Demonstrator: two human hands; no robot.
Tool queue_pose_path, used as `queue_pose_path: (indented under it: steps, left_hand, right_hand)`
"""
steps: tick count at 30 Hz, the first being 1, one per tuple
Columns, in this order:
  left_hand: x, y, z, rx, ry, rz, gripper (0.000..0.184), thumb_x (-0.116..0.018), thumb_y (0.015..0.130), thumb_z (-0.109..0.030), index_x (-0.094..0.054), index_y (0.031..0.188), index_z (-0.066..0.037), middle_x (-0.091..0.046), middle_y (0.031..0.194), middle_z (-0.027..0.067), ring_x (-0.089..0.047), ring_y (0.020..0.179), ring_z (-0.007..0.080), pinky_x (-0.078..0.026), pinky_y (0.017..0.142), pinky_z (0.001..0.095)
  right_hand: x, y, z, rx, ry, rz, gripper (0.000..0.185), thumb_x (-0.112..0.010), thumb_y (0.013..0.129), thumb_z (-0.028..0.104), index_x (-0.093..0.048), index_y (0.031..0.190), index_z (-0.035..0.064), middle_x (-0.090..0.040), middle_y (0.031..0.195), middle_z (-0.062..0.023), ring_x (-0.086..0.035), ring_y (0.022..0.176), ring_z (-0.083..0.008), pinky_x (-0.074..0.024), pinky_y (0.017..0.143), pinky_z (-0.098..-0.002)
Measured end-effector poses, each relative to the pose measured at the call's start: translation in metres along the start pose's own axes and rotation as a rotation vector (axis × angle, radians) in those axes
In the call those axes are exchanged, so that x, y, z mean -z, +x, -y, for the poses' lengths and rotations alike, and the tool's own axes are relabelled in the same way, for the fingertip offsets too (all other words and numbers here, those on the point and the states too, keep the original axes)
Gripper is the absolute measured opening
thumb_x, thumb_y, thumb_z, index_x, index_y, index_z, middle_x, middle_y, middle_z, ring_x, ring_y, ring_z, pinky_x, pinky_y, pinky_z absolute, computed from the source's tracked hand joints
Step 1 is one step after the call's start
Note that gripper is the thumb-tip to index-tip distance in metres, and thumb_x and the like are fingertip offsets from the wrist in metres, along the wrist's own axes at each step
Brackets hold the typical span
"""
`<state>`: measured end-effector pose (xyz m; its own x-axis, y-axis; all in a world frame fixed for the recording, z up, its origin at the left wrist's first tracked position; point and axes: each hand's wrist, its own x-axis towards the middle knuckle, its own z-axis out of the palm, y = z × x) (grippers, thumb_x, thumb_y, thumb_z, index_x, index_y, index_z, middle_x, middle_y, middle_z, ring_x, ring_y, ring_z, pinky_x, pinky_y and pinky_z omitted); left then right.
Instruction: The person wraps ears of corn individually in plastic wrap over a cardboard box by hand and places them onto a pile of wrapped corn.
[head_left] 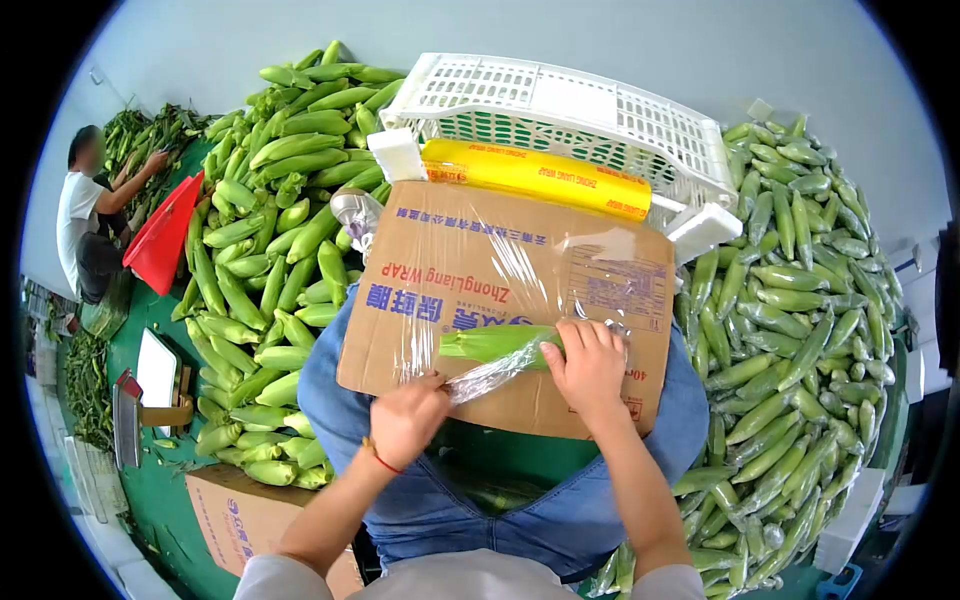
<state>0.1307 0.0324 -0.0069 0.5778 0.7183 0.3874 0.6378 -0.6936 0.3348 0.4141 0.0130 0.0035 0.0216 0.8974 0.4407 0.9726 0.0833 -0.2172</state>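
Note:
A green ear of corn (495, 343) lies across the cardboard box (400, 270) on my lap. My right hand (590, 370) presses on the corn's right end, its fingers spread over the husk and film. Clear plastic film (490, 378) stretches from the corn toward the lower left. Pinched at that film's left end is my left hand (408, 420), with a red cord at the wrist. Beyond the box, a yellow roll of wrap (540, 178) rests between two white blocks, in front of a white plastic crate (560, 100).
Unwrapped corn (250, 260) is heaped at the left, film-wrapped corn (790, 370) at the right. A person (85, 215) sits at the far left near a red basin (165, 235). A second cardboard box (240, 515) and a scale (157, 380) stand lower left.

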Motion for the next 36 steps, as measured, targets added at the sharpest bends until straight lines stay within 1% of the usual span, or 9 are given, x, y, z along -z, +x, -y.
queue_pose_path:
  steps: [3,4,8,11,17,21,23,31,36]
  left_hand:
    - [0.031,0.081,0.022,0.426,-0.438,-0.079,0.009,-0.069,0.081,-0.011,-0.067,0.084,-0.002,-0.059,0.07,0.0133,-0.061,0.067,0.0316,-0.049,0.062,0.0399]
    - [0.03,0.125,0.033,-0.013,-0.258,-0.262,0.012,-0.069,0.081,-0.013,-0.067,0.083,-0.001,-0.062,0.073,0.0133,-0.061,0.068,0.0321,-0.048,0.06,0.042]
    - [-0.048,0.18,0.003,-0.151,0.196,0.553,0.018,-0.06,0.085,-0.019,-0.07,0.079,-0.005,-0.067,0.075,0.0173,-0.068,0.069,0.0316,-0.054,0.062,0.043]
    - [-0.011,0.138,-0.047,-0.184,0.014,0.425,0.026,-0.054,0.091,-0.028,-0.063,0.098,-0.004,-0.062,0.058,0.0137,-0.066,0.057,0.0327,-0.053,0.051,0.0413]
    - [-0.002,0.076,-0.052,-0.122,0.081,0.358,0.073,-0.06,0.087,-0.043,-0.038,0.141,0.001,-0.037,0.144,0.0262,-0.033,0.136,0.041,-0.029,0.11,0.0525]
    - [-0.048,0.176,0.009,-0.109,0.103,0.18,0.077,-0.063,0.086,-0.035,-0.031,0.144,0.004,-0.03,0.148,0.028,-0.029,0.139,0.0385,-0.026,0.114,0.0462]
    - [-0.065,0.215,0.029,-0.155,0.006,0.568,0.08,-0.066,0.083,-0.027,-0.027,0.143,0.007,-0.026,0.149,0.0302,-0.028,0.14,0.0395,-0.027,0.115,0.0415]
    - [-0.061,0.233,0.013,-0.152,0.129,0.77,0.091,-0.077,0.072,-0.037,-0.036,0.139,0.008,-0.03,0.147,0.0301,-0.035,0.135,0.0412,-0.037,0.109,0.0395]
    - [-0.007,0.175,-0.01,-0.01,-0.802,0.19,0.054,-0.066,0.083,-0.038,-0.058,0.125,-0.005,-0.057,0.127,0.0195,-0.052,0.12,0.0384,-0.042,0.103,0.0414]
  right_hand:
    - [0.008,0.006,-0.001,-0.007,0.002,0.063,0.032,-0.064,0.084,0.041,-0.065,0.094,0.0107,-0.06,0.095,-0.0036,-0.056,0.089,-0.0246,-0.0439,0.075,-0.0422]
    - [0.004,0.01,-0.002,0.052,-0.013,-0.014,0.031,-0.064,0.083,0.041,-0.065,0.088,0.0103,-0.056,0.092,-0.0022,-0.054,0.087,-0.0234,-0.0458,0.07,-0.0409]
    - [0.001,0.016,-0.01,0.005,0.047,0.07,0.031,-0.061,0.087,0.04,-0.066,0.088,0.0097,-0.06,0.081,-0.0063,-0.06,0.075,-0.0275,-0.0488,0.062,-0.0416]
    - [0.009,0.015,-0.006,-0.146,0.051,0.406,0.032,-0.058,0.089,0.04,-0.067,0.089,0.0093,-0.062,0.071,-0.0101,-0.063,0.062,-0.0326,-0.0502,0.059,-0.0435]
    - [0.029,0.002,0.025,-0.075,0.188,0.449,0.03,-0.061,0.088,0.038,-0.065,0.098,0.0092,-0.065,0.09,-0.012,-0.063,0.078,-0.0316,-0.0504,0.074,-0.044]
    - [0.013,0.03,0.01,0.313,0.166,0.115,0.046,-0.073,0.075,0.038,-0.061,0.11,0.0099,-0.056,0.111,-0.0088,-0.055,0.1,-0.0268,-0.0439,0.088,-0.0442]
    - [-0.001,0.051,-0.005,0.383,0.012,0.099,0.05,-0.076,0.071,0.04,-0.06,0.107,0.0092,-0.06,0.104,-0.0085,-0.059,0.096,-0.0262,-0.0477,0.082,-0.0425]
    - [0.051,0.014,0.034,0.342,0.199,0.793,0.051,-0.072,0.07,0.049,-0.057,0.093,0.0058,-0.064,0.079,-0.0125,-0.066,0.072,-0.0302,-0.0532,0.059,-0.0409]
    - [0.074,-0.083,0.052,-0.301,0.948,1.229,0.064,-0.062,0.085,0.053,-0.051,0.127,0.0062,-0.065,0.107,-0.0179,-0.062,0.103,-0.0333,-0.0493,0.087,-0.042]
